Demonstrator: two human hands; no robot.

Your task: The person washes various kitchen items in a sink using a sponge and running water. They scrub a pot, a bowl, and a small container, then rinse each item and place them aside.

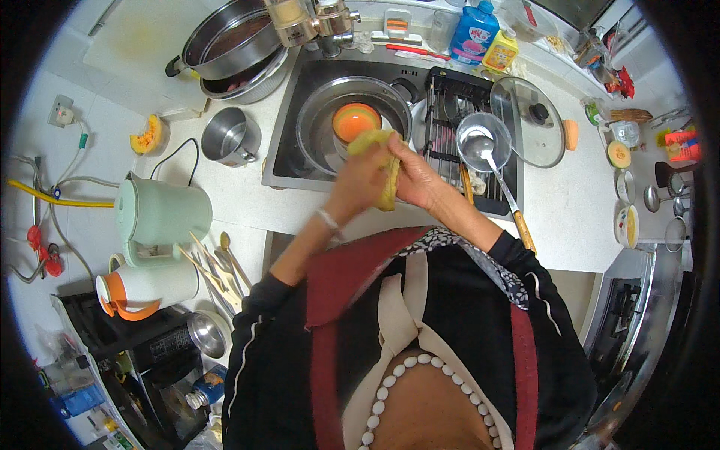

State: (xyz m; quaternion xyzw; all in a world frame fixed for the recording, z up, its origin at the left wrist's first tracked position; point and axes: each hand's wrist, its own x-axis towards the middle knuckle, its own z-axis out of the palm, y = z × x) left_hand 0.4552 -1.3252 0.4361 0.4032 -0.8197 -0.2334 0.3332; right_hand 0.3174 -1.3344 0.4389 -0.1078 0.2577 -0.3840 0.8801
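My left hand (360, 183), blurred, and my right hand (416, 174) meet around a yellow cloth (388, 194) at the front edge of the sink (287, 121). The cloth is bunched between them, and my left fingers lie over its upper part. Just beyond my hands, an orange bowl (356, 121) sits inside a large round metal pot (309, 129) in the sink. To the right, a clear strainer or bowl with a metal ladle (509, 194) in it rests on a black dish rack (444, 152).
A steel cup (230, 135), a green electric kettle (166, 216) and a white jug (152, 287) stand at left. Stacked pans (230, 56) are behind them. A glass lid (529, 121) leans at right. Detergent bottles (473, 34) line the back ledge beside the faucet (332, 28).
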